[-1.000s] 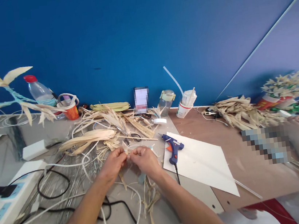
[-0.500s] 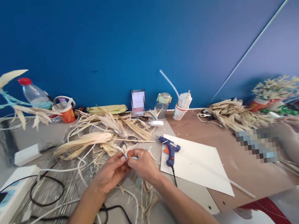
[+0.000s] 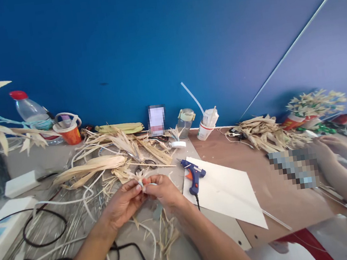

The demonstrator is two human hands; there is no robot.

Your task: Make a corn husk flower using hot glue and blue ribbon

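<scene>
Both hands meet low over the table. My left hand (image 3: 128, 201) is closed, its thumb and fingers pinching the base of a small corn-husk flower (image 3: 139, 177) whose pale petals point up. My right hand (image 3: 163, 187) is closed too, pinching a light blue strip (image 3: 151, 184) that looks like tape against the flower's base. The fingers partly hide the join. Just beyond the hands lie scissors (image 3: 149, 163) and a heap of dried corn husks (image 3: 91, 165). To the right, a blue glue gun (image 3: 194, 174) lies on a white board (image 3: 227, 197).
White and black cables and a power strip (image 3: 5, 237) spread at left. A red-capped bottle (image 3: 28, 108), an orange cup (image 3: 71, 134), a phone (image 3: 156, 119), a jar (image 3: 186, 122) and a white cup (image 3: 206, 129) line the blue partition. A co-worker's hands (image 3: 324, 148) are at right.
The view has shifted slightly, so most things sit further left. My hands have turned the flower a little, and its petals show more fully above the fingers.
</scene>
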